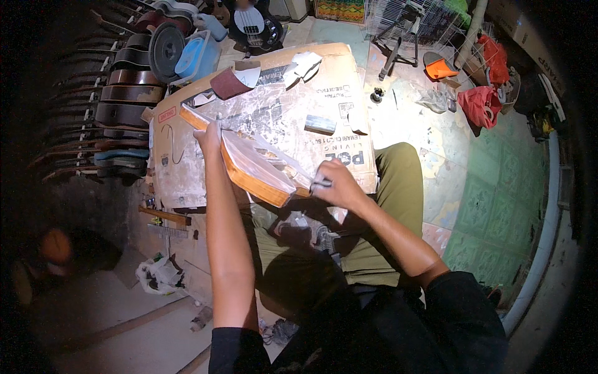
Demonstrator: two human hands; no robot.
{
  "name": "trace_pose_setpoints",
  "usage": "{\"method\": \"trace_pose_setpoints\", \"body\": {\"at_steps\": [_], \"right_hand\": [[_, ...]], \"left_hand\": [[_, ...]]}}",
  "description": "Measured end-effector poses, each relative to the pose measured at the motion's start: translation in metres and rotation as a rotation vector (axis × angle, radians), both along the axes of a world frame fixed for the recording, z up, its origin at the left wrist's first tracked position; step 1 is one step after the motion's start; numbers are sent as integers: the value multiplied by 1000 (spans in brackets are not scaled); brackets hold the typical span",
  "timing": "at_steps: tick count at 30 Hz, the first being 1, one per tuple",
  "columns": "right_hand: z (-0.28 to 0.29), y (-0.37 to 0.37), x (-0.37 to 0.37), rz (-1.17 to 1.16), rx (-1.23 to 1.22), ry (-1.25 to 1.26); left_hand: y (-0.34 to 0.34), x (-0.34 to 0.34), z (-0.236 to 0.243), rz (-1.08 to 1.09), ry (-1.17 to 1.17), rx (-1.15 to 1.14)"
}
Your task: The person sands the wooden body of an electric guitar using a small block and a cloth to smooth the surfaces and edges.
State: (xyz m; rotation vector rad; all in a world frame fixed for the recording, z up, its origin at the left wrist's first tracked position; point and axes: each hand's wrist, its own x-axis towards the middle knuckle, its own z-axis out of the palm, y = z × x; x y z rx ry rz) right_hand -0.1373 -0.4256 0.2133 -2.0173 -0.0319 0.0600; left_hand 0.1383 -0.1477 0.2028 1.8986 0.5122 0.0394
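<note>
Head view: left hand (212, 138), grip clamped on one angular, amber-edged wooden piece (258, 167) tilted above the dusty cardboard-topped table (184, 187); right hand (339, 185), grip clamped on one small grey pad (321, 183) at the wood's edge. Beyond: one curled maroon sheet (229, 83), one oblong block (320, 124).

The wooden piece (258, 167) has warm brown wood edges and a dull, whitish face. The matt cardboard (185, 177) looks dusty, the maroon sandpaper (228, 85) rough. Upper left, a blue plastic container (192, 60) looks smooth.

wooden piece (254, 162) | orange-brown sides, pale face | tilted over cardboard (185, 181) | grey piece (321, 183) at right end
</note>
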Motion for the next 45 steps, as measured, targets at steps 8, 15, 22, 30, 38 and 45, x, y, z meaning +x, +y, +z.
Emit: {"method": "trace_pose_setpoints", "body": {"at_steps": [8,15,22,30,38,45], "right_hand": [[-10,-6,-31,213,-637,-185],[23,30,-25,410,-371,-362],[-36,-31,-47,-386,-441,-116],[-41,9,-61,-296,948,643],[-21,-31,-34,-406,1324,511],[56,-50,18,-519,1264,-50]], "left_hand": [[-26,-11,-16,-24,4,-88],[107,55,-52,1,-68,-37],[0,-75,25,-140,293,-456],[66,-167,41,-168,528,-699],[13,-208,24,-344,31,-831],[-24,-181,-27,-362,-175,-822]]}}
